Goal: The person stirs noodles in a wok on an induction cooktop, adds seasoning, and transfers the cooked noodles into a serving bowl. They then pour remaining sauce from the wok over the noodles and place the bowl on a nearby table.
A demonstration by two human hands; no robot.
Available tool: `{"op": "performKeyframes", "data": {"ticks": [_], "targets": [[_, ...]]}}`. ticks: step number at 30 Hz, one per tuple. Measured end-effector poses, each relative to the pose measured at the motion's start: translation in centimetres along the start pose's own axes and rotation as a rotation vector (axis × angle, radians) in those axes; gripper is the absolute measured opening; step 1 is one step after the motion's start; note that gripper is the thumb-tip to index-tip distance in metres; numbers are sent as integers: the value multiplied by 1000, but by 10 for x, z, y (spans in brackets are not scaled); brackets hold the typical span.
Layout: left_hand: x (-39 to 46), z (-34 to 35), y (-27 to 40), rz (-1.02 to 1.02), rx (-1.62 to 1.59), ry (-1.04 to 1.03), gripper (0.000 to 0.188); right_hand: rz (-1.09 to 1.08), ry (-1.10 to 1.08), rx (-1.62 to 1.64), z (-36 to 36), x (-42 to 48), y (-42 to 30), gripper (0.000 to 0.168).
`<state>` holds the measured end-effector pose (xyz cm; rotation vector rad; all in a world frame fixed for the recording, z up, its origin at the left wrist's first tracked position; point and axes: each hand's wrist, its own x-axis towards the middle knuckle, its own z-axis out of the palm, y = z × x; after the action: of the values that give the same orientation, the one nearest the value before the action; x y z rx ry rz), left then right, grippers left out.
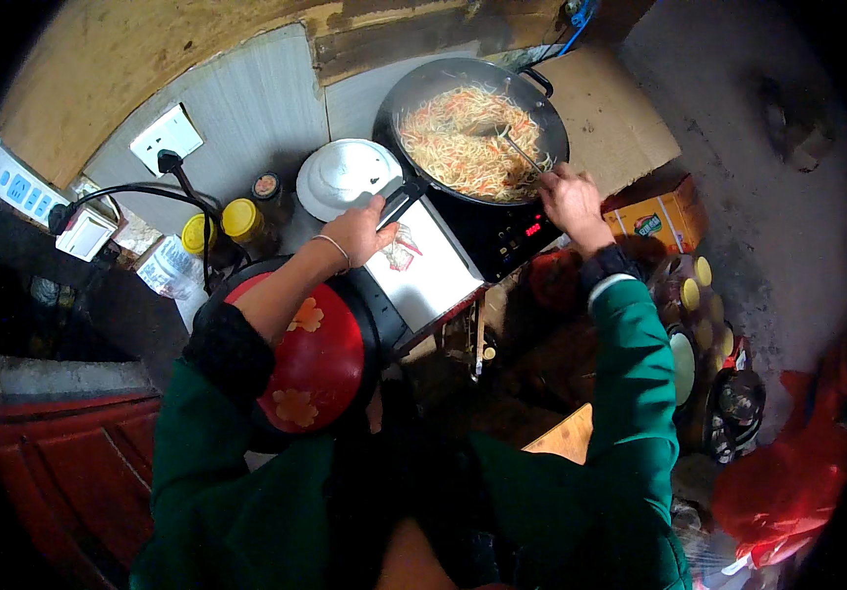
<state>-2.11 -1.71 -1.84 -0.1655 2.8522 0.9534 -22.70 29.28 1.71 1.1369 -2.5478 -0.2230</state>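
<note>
A dark wok (423, 81) sits on a black induction cooker (512, 247) with lit red digits. Pale noodle-like strands mixed with orange shreds (460, 147) fill much of it, under a faint haze. My left hand (360, 232) grips the wok's black handle (402, 200) at the near left. With my right hand (574, 203) I hold a metal utensil by its thin handle (524, 153) over the near right rim. Its working end is buried among the strands, so its exact kind is hidden. A white lid-like dish (346, 177) rests just left of the wok.
Yellow-lidded jars (241, 218) stand by the wall, near a wall socket (167, 140) with a plugged-in black cable (191, 190). A red lid with flower prints (320, 361) lies below my left forearm. Flattened cardboard (607, 118) and an orange carton (652, 221) are at right.
</note>
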Motion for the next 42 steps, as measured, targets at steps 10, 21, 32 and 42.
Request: {"op": "performKeyframes", "data": {"ticks": [10,21,32,42], "targets": [[-2,-3,7,24,-24,3,45,168,-388,174,75,78,-36,36],[-2,0,0,12,-44,-5,45,341,-88,522,27,74,-24,22],[-1,0,2,18,-53,5,43,114,43,2079,-86,36,-38,9],[1,3,-5,56,-55,28,43,-392,127,2635,-172,-4,-79,14]]}}
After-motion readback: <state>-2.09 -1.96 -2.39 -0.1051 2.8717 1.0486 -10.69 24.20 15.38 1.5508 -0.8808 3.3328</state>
